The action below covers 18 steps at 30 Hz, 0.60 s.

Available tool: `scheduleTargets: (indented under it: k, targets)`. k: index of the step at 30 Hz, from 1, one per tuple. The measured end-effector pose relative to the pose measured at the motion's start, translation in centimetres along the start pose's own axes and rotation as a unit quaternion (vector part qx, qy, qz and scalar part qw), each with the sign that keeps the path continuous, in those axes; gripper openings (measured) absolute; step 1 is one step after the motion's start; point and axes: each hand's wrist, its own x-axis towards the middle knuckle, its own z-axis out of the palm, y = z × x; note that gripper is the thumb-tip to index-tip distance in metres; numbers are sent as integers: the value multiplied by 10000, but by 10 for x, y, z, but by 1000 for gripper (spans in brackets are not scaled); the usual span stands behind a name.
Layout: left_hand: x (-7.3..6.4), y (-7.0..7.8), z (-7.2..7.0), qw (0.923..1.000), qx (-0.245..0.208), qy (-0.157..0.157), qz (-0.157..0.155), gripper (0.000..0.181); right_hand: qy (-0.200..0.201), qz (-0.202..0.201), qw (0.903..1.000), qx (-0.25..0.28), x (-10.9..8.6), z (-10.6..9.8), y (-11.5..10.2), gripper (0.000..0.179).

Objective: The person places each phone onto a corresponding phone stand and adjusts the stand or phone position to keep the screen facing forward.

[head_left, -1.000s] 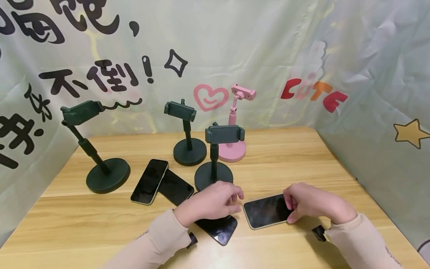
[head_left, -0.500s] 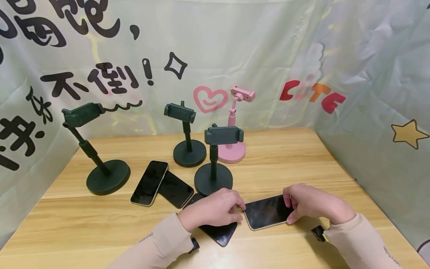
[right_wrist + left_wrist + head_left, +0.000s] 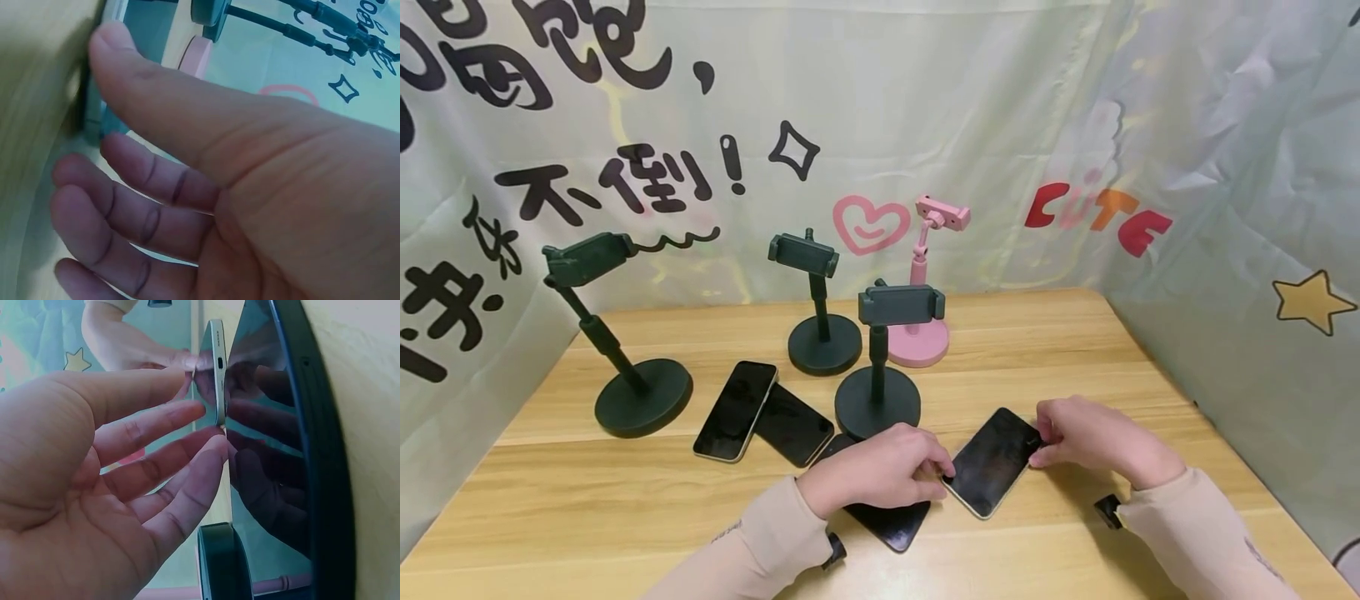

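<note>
A black-screened smartphone with a pale frame [image 3: 991, 462] lies slanted on the table between both hands. My right hand [image 3: 1093, 437] pinches its far right corner; in the right wrist view the thumb [image 3: 115, 50] is on the phone's edge [image 3: 94, 119], the other fingers bent. My left hand [image 3: 883, 467] hovers over a second dark phone [image 3: 891, 525], which it partly covers. Its loosely bent fingertips touch the first phone's near left corner. Seen from the left wrist, the pale phone's end [image 3: 219, 369] shows its port, and the second phone's glossy screen [image 3: 269, 487] mirrors the fingers.
Two more phones [image 3: 736, 410] [image 3: 793, 423] overlap left of the hands. Three dark green phone stands [image 3: 643, 398] [image 3: 824, 343] [image 3: 877, 404] and a pink stand [image 3: 919, 343] stand behind. A printed cloth [image 3: 1000, 108] hangs around the wooden table [image 3: 587, 517].
The pale-framed phone has turned counter-clockwise on the table, its right end swinging away from me with my right hand. My left hand has come down to the phone's left corner.
</note>
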Motion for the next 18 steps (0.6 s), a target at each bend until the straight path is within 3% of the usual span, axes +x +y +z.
scheduleTargets:
  k: [5,18]
  targets:
    - [0,2,0,9999,-135,-82,0,19,49,145,9998,-120,6,-3,-1,37]
    - [0,6,3,9998,-128,-155,97,14,233,-163,9993,-231,31,-2,-11,26]
